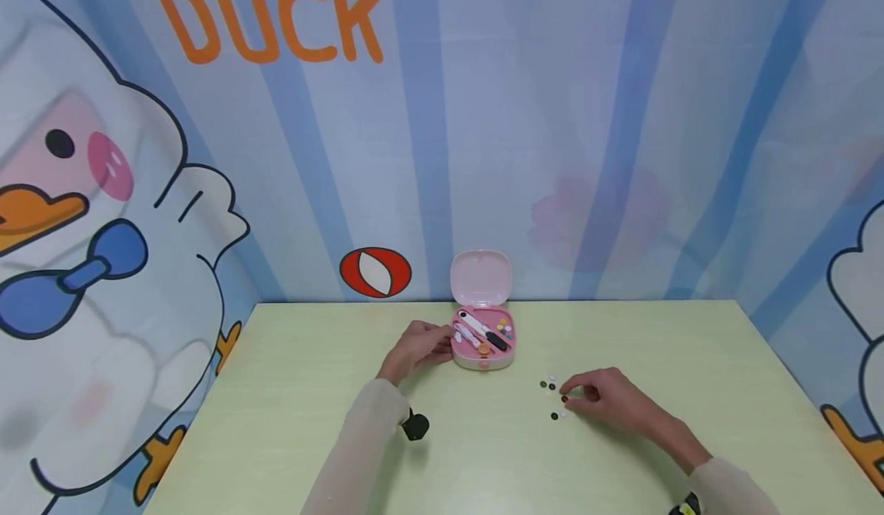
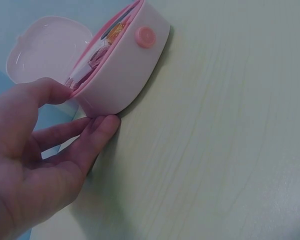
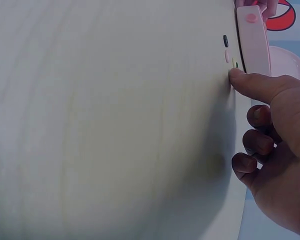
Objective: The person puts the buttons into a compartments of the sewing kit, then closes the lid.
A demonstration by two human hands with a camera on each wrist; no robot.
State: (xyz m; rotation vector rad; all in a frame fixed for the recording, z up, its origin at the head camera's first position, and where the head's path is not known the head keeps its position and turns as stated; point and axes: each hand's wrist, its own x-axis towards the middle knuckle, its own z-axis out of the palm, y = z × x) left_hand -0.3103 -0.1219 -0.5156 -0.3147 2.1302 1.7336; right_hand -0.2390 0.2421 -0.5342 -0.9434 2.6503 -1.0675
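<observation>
A small pink sewing box (image 1: 483, 361) stands with its lid (image 1: 481, 277) raised at the table's back. Inside lie a black-handled tool (image 1: 493, 338) with a white upper part, white items and small coloured buttons (image 1: 504, 327). My left hand (image 1: 420, 346) holds the box's left side, thumb at the rim and fingers low on the outer wall. To the right of the box, my right hand (image 1: 615, 400) pinches a dark red button (image 1: 564, 399) between thumb and index fingertips, close over the table. In the right wrist view, the thumb (image 3: 255, 85) hides that button.
Several loose buttons lie around the right fingertips, among them a green one (image 1: 543, 384) and a black one (image 1: 555, 416). The pale table (image 1: 483, 453) meets a printed blue curtain (image 1: 476, 116) behind the box. A black device (image 1: 416, 426) sits at the left wrist.
</observation>
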